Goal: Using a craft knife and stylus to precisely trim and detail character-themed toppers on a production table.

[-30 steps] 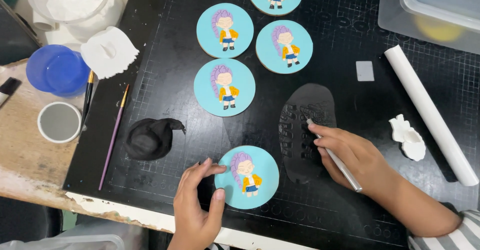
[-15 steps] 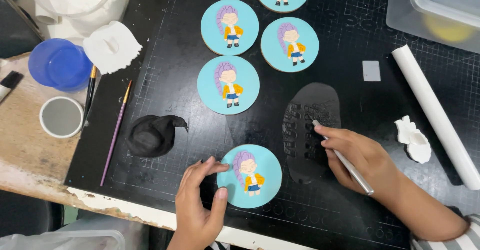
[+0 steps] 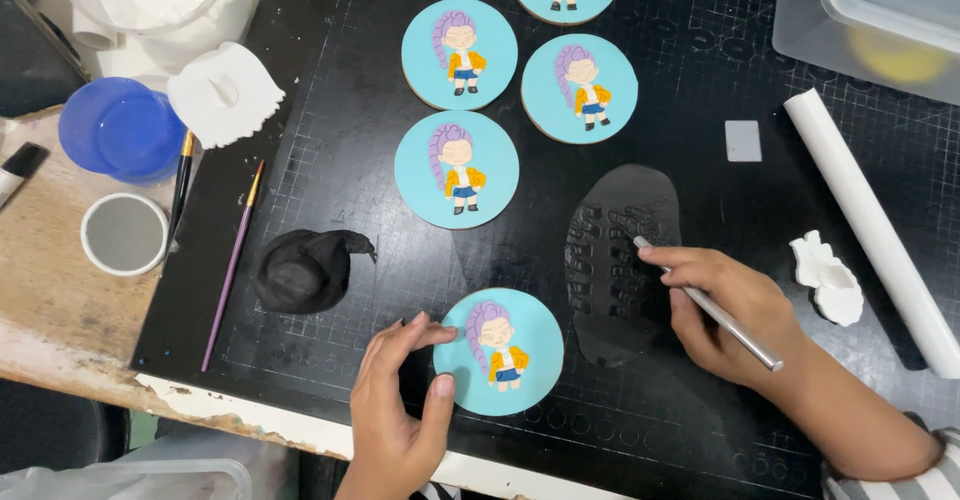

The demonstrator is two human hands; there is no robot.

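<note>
A thin tool of smooth, shiny metal is gripped in the right hand, its tip laid on a sheet of matt black paste pitted with cut-outs. A matt turquoise disc is touched by the left hand. The black mat looks smooth and faintly glossy, the table edge of worn, rough wood, the white roller smooth plastic.

Two bare hands in shot: the left hand enters at six o'clock, no ring, no watch, no glove, nails short and plain. The right hand comes in from four o'clock on a long bare forearm, and at the frame's corner there's a striped sleeve, grey and white bands.
</note>
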